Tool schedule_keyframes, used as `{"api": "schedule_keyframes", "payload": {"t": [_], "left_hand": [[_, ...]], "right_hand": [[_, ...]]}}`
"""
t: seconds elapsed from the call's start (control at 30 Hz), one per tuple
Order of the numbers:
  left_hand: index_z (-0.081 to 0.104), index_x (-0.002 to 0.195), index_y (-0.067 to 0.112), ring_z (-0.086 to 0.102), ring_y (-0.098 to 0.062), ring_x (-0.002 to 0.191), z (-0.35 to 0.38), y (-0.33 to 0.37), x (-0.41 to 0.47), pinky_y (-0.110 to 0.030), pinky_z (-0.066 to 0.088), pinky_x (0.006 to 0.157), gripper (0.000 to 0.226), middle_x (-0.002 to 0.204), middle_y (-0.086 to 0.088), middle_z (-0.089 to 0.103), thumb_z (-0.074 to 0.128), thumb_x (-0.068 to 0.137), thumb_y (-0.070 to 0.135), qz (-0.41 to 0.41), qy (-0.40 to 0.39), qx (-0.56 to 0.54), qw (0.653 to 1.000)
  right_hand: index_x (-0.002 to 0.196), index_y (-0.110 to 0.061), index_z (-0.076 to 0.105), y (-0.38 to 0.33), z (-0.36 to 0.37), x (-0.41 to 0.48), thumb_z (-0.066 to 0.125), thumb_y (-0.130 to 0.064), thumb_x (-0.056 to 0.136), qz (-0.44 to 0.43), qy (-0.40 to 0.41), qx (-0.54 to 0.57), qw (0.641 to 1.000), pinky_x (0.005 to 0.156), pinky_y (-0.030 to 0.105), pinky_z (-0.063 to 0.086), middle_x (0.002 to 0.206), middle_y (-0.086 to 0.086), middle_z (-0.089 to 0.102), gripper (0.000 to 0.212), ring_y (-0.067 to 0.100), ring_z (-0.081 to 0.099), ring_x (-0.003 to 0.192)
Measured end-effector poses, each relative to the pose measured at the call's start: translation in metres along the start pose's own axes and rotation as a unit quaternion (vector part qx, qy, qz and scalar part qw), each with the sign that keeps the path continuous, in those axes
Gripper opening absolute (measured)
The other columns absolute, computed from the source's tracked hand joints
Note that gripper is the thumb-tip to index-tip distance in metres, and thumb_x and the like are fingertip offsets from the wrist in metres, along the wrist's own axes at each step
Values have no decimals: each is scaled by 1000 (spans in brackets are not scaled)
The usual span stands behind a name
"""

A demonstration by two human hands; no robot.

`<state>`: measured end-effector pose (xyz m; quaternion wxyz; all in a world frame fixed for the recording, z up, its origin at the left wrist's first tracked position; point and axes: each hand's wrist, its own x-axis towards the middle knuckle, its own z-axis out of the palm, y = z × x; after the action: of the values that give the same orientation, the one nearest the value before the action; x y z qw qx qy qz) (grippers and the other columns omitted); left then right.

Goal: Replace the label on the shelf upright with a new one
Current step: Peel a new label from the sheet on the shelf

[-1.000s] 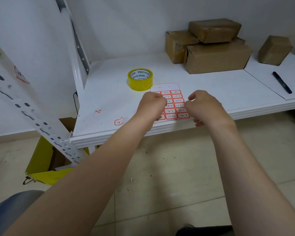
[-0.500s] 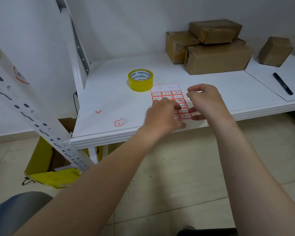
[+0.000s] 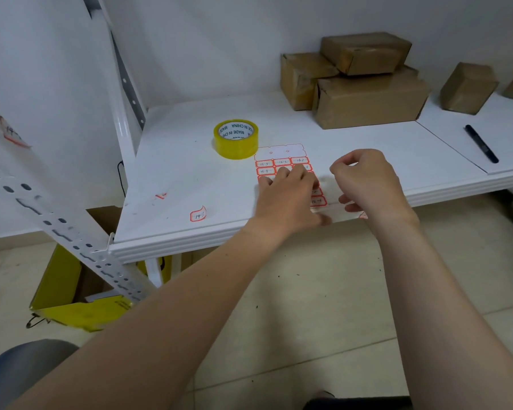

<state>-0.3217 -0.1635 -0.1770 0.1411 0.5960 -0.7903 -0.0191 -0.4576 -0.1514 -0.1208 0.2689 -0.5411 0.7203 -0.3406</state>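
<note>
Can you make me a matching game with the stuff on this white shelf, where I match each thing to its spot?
Things:
1. tape roll
2. black pen
3. loose label
4. left hand

Places:
A. far right on the shelf
B. resting on the label sheet
C. just left of the sheet's top
D. alone near the front edge

Pairs: 1-C, 2-A, 3-D, 4-B
</note>
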Motion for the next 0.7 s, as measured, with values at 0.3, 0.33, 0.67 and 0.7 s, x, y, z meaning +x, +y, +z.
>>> {"api": "schedule_keyframes", "payload": {"t": [0.3, 0.33, 0.67, 0.7], "left_hand": [[68, 115, 28, 63, -25, 110, 0, 0, -10, -42, 48, 92, 51, 117, 4, 70, 69, 80, 65, 10, 92, 7, 996], [71, 112, 27, 65, -25, 106, -1, -3, -11, -40, 51, 88, 44, 112, 2, 72, 68, 84, 61, 14, 102, -7, 995], [79, 88, 13, 64, -11, 87, -8, -17, -37, -22, 50, 79, 5, 96, -2, 72, 81, 85, 17, 5, 154, -286, 946], [80, 87, 14, 64, -11, 87, -11, -17, -39, -22, 50, 80, 7, 95, -1, 72, 81, 86, 20, 6, 153, -300, 942]], "right_hand": [[89, -20, 69, 13, -3, 4, 59, -31, 92, 32, -72, -5, 997, 58, 32, 60, 84, 5, 76, 15, 27, 74, 63], [90, -19, 69, 13, -4, 3, 59, -31, 92, 34, -76, -1, 997, 57, 32, 60, 84, 5, 76, 15, 26, 74, 62], [125, -13, 49, -8, 15, -7, 67, -19, 94, 93, -186, 153, 966, 66, 51, 66, 89, 18, 76, 37, 31, 74, 64], [128, -17, 45, -9, 16, -7, 66, -10, 92, 95, -177, 162, 966, 67, 48, 67, 89, 16, 74, 42, 29, 74, 64]]}}
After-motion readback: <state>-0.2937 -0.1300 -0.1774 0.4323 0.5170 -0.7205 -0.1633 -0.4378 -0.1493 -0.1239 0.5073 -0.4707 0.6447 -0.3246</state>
